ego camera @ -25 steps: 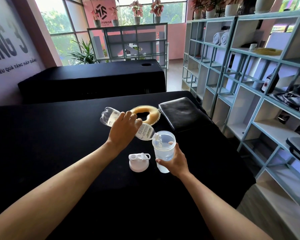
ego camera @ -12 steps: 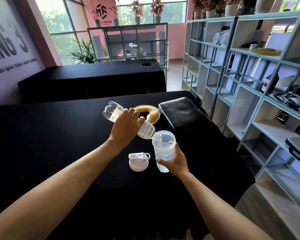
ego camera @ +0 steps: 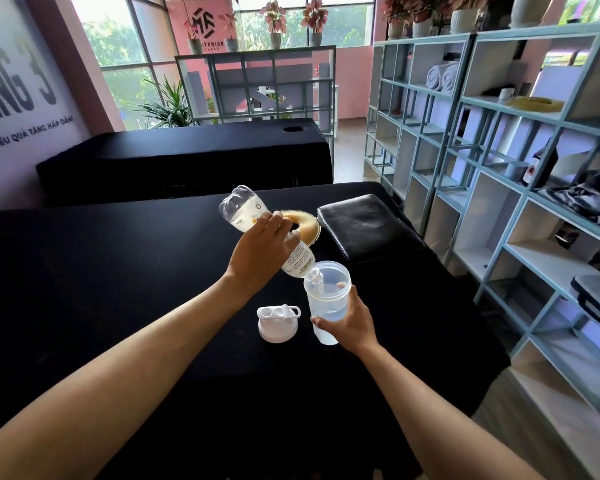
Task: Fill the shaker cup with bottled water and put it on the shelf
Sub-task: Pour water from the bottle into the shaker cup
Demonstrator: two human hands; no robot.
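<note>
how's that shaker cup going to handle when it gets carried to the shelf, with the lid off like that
The shaker cup looks partly filled, so probably bottom-heavy and fairly steady. Its lid lies on the table, so tilting could slosh water out. The smooth plastic may be slippery if wet; the right hand should keep it upright.

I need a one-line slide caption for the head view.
Left hand tips bottle into cup held by right hand; lid lies beside.

Single head-worn wide-angle view looked forward and down from above both forearms. Black table point(ego camera: 118, 271) filled the near field at arm's reach; shelving point(ego camera: 499, 168) ran along the right; windows lay far ahead.
</note>
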